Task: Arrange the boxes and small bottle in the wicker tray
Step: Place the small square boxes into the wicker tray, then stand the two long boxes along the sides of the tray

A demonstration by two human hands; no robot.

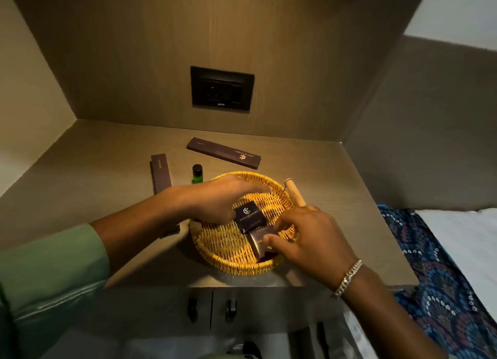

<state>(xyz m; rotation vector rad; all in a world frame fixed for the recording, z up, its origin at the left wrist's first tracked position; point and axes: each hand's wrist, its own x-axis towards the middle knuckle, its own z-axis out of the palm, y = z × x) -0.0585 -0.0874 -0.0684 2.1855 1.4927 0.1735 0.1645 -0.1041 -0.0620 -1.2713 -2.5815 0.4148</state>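
Observation:
A round yellow wicker tray (226, 247) sits on the wooden counter. Inside it lie two small dark boxes: one with a logo (248, 215) near the middle, and a second box (259, 244) in front of it. My left hand (220, 200) reaches over the tray and touches the left side of the logo box with its thumb, fingers spread. My right hand (304, 237) pinches the second box. A small green bottle (197, 174) with a black cap stands just behind the tray's left rim. Two long dark boxes lie outside: one at the back (223, 156), one at the left (160, 174).
A pale wooden stick (294, 192) rests beside the tray's right rim. A black socket panel (222, 89) is set in the back wall. A bed with a patterned blue cover (441, 286) stands to the right. Cupboard doors with handles (211, 309) lie below the counter edge.

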